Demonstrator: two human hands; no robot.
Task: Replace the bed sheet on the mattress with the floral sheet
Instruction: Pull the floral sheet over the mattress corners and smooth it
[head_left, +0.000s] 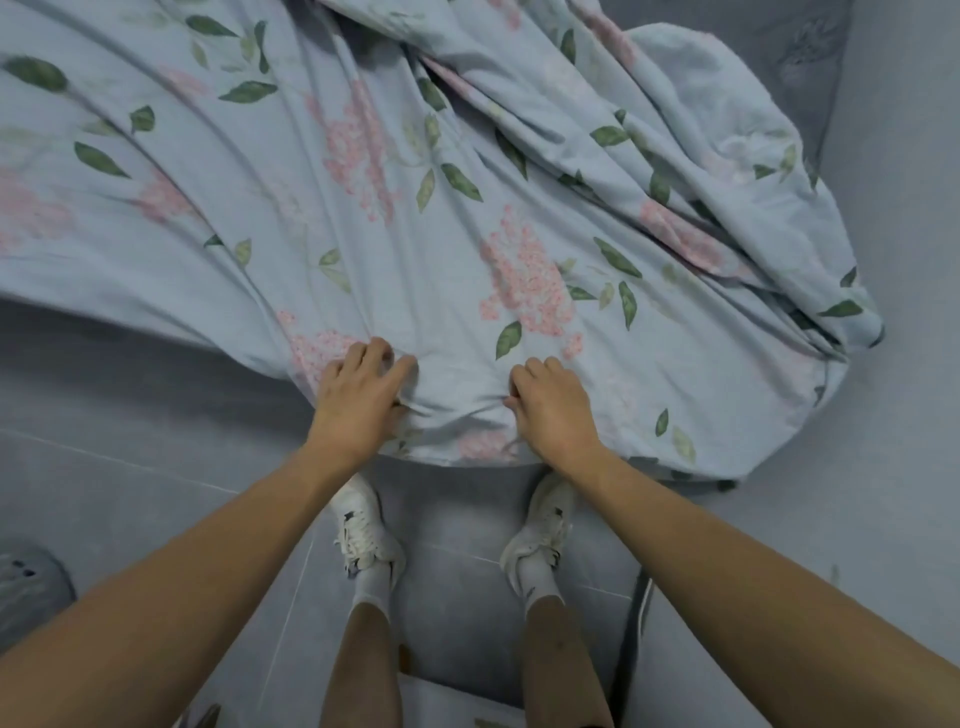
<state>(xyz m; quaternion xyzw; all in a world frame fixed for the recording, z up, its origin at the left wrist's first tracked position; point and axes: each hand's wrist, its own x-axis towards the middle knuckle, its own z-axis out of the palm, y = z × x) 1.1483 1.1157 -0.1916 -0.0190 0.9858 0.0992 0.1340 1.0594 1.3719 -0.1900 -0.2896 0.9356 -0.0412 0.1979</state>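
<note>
Bunched floral sheet (467, 208) crowds right; bare grey floor (130, 415) left

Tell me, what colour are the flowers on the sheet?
Pink, with green leaves, on the pale blue floral sheet. The head view shows it.

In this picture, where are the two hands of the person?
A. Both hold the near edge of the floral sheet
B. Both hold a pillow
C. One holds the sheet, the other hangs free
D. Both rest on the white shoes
A: the left hand and the right hand both grip bunched cloth at the near edge of the floral sheet, above the white shoes.
</note>
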